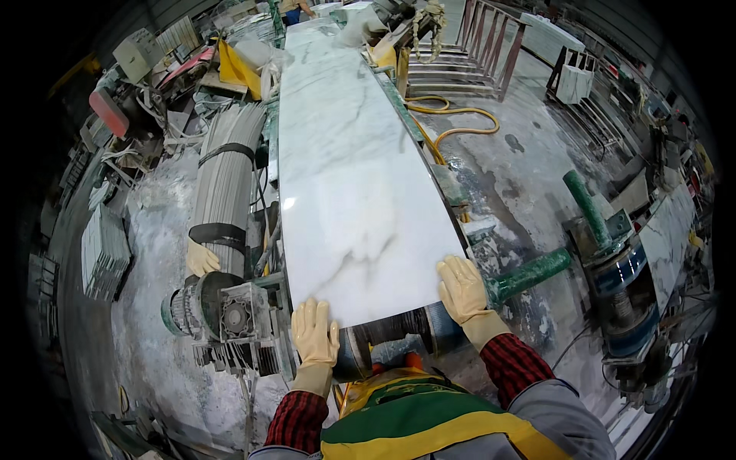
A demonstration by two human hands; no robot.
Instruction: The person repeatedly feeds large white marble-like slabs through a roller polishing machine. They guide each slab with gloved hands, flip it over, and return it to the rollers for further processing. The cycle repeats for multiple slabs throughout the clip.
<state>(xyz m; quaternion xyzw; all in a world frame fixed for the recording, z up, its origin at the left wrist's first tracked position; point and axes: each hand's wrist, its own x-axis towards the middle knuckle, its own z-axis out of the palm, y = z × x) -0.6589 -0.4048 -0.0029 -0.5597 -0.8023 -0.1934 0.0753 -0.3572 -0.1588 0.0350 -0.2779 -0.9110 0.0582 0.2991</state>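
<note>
A long, polished white marble slab (368, 222) with grey veins lies on a narrow conveyor, its near end close to my body. My left hand (313, 337), in a cream rubber glove, rests at the slab's near left corner with its fingers stretched forward. At the near right corner my right hand (462, 291), gloved alike, lies with its fingers extended over the edge. Neither hand is wrapped round anything. Between my hands, below the slab's end, shows a dark roller (391, 328) with blue bands. The slab's underside is hidden.
A motor with gearbox (234, 313) stands left of the conveyor, beside a strapped bundle of strips (222, 172) and a loose glove (202, 259). Rightward, a green tube (533, 276) sticks out. A yellow hose (468, 126) crosses the floor. Another person (293, 11) stands at the far end.
</note>
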